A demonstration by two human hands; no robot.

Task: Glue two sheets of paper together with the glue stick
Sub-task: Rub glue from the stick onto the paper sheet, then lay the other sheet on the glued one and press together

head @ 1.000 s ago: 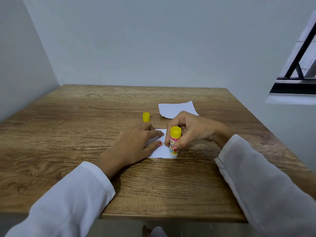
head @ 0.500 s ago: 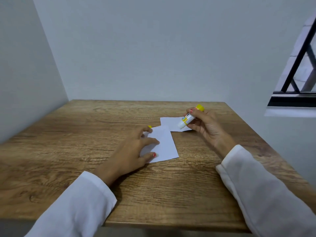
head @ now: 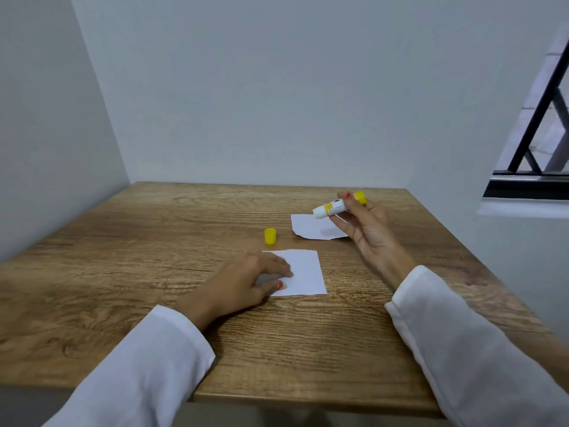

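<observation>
Lying flat on the wooden tabletop [head: 154, 272] are two small white sheets, both blank. The near sheet [head: 303, 272] is sitting around the middle of the tabletop, roughly square with clean edges. The far sheet [head: 314, 228] is sitting toward the far right corner, well apart from the first, with one clipped or uneven corner on its near left side.

The left hand [head: 246, 282] is resting on the near sheet's left part, fingers spread and nearly straight, pressing it down without gripping.

The right hand [head: 366, 226] is hovering above the far sheet's right end, pinching one glue stick [head: 337, 206] between thumb and fingertips. The stick is lying almost level in the air, uncapped white end pointing left, yellow base pointing right; its body is white with a yellow and blue label too small to read.

One yellow cap [head: 270, 236] is standing upright on the tabletop between the two sheets, just left of the far one, touching neither.

Both arms are wearing white sleeves.
</observation>
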